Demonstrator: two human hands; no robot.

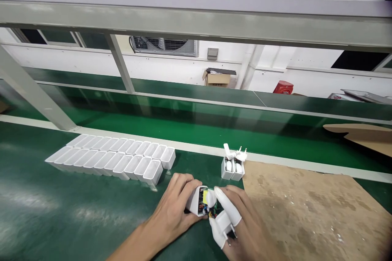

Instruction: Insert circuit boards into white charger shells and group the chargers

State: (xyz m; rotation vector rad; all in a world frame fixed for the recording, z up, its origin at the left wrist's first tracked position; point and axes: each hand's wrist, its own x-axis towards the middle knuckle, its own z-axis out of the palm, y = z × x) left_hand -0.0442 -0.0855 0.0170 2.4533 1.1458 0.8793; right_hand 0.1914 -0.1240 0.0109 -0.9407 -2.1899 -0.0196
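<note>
My left hand (176,208) is wrapped round a white charger shell (196,200) at the bottom centre. A circuit board (206,204) with a yellow part sits partly inside the shell's open end. My right hand (241,224), with white finger cots on its fingertips, presses on the board and also holds a white plug cap (225,224) with metal pins. Just beyond my hands stand two white shells (232,168) with plug caps resting on top.
Two rows of several empty white shells (113,157) lie on the green bench to the left. A brown cardboard sheet (306,208) covers the bench on the right. A green conveyor belt (214,126) runs behind, under a grey metal frame (196,16).
</note>
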